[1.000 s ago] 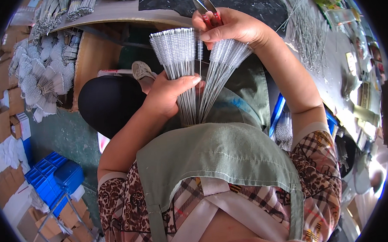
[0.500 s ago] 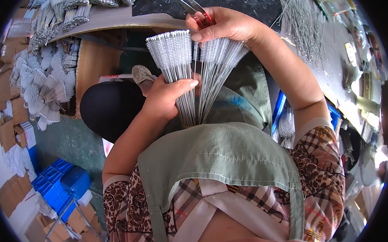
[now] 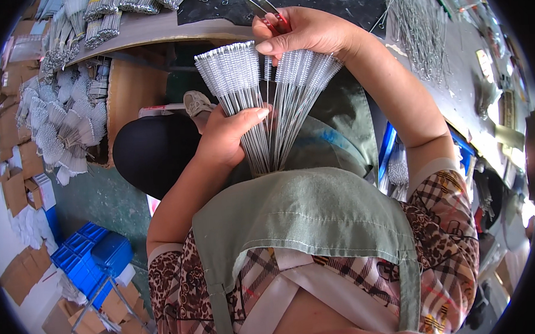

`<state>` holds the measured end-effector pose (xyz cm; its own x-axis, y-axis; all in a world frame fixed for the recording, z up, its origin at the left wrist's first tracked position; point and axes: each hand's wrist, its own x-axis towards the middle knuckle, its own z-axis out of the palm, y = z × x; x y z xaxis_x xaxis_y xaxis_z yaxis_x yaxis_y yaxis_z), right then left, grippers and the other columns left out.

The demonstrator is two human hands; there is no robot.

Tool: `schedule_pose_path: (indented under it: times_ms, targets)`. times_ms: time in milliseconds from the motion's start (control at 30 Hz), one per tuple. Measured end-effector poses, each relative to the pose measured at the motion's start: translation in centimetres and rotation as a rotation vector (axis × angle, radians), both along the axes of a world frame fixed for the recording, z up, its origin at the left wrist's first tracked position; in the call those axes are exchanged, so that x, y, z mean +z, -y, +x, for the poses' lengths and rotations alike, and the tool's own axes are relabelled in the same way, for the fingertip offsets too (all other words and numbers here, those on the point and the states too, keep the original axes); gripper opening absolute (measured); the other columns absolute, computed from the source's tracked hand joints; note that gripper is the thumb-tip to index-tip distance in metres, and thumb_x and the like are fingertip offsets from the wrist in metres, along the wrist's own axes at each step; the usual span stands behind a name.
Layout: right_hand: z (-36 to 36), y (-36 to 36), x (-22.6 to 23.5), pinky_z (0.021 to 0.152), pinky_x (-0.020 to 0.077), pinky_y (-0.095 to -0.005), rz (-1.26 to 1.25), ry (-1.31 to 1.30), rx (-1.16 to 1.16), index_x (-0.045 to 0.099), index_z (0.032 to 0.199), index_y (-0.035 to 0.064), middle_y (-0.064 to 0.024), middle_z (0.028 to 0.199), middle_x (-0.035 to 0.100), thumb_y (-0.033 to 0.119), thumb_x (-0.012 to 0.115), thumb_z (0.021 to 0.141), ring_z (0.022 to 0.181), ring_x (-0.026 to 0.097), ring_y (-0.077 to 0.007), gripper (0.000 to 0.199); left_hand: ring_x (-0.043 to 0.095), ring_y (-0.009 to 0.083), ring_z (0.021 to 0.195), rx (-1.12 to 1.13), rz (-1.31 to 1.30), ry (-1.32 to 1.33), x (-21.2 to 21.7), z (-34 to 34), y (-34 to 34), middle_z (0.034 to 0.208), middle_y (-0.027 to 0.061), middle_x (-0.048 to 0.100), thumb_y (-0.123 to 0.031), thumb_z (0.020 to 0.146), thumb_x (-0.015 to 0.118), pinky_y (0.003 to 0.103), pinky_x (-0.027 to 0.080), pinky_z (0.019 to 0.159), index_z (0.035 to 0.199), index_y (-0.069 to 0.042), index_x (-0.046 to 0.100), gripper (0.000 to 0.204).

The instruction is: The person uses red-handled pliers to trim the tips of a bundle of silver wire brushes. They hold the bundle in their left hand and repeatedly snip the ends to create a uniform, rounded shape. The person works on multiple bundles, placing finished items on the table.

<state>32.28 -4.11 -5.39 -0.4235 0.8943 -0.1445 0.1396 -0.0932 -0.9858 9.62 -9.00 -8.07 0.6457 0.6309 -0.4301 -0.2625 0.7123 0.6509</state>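
A thick bundle of thin wire brushes (image 3: 230,70) with white bristle ends fans out over my lap. My left hand (image 3: 227,133) is wrapped round the wire stems on the bundle's left side, thumb across them. A gap splits the fan, with a lone brush (image 3: 267,71) standing in it. At the top of that gap is my right hand (image 3: 306,34), its thumb and finger closed by the lone brush's tip. The same hand holds red-handled scissors (image 3: 265,12), blades pointing up and left. Where the lower stem ends sit, the apron (image 3: 305,207) partly hides them.
A worktable (image 3: 154,25) curves along the far side, with brush bundles (image 3: 103,22) at left and loose wire brushes (image 3: 417,35) at right. More bundles (image 3: 68,125) fill a wooden box left of my knee. Blue crates (image 3: 83,252) and cartons (image 3: 21,267) stand on the floor at lower left.
The left part of the fan has shifted slightly left, and the gap round the lone brush looks wider. My right hand and the scissors have moved a little up and left.
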Motion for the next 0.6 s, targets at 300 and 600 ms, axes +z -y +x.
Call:
schedule_pose_path:
  times_ms: [300, 600]
  targets:
    - [0.0, 0.3, -0.4, 0.077, 0.0396, -0.0217, 0.043, -0.003, -0.042, 0.058, 0.086, 0.0082, 0.0018, 0.074, 0.055, 0.021, 0.072, 0.074, 0.069, 0.051, -0.0106, 0.022, 0.061, 0.0168, 0.080, 0.003, 0.016, -0.028, -0.4, -0.2, 0.1, 0.091, 0.0106, 0.063, 0.003, 0.079, 0.056, 0.031, 0.050, 0.074, 0.100, 0.004, 0.058, 0.021]
    - [-0.1, 0.6, 0.5, 0.075, 0.0444, -0.0242, -0.013, -0.090, 0.012, 0.057, 0.081, 0.0069, 0.0008, 0.072, 0.054, 0.025, 0.071, 0.075, 0.070, 0.054, -0.0106, 0.023, 0.061, 0.0169, 0.080, -0.037, 0.051, -0.043, -0.8, -0.2, -0.1, 0.091, 0.0100, 0.063, 0.001, 0.077, 0.059, 0.030, 0.049, 0.074, 0.097, 0.004, 0.059, 0.021]
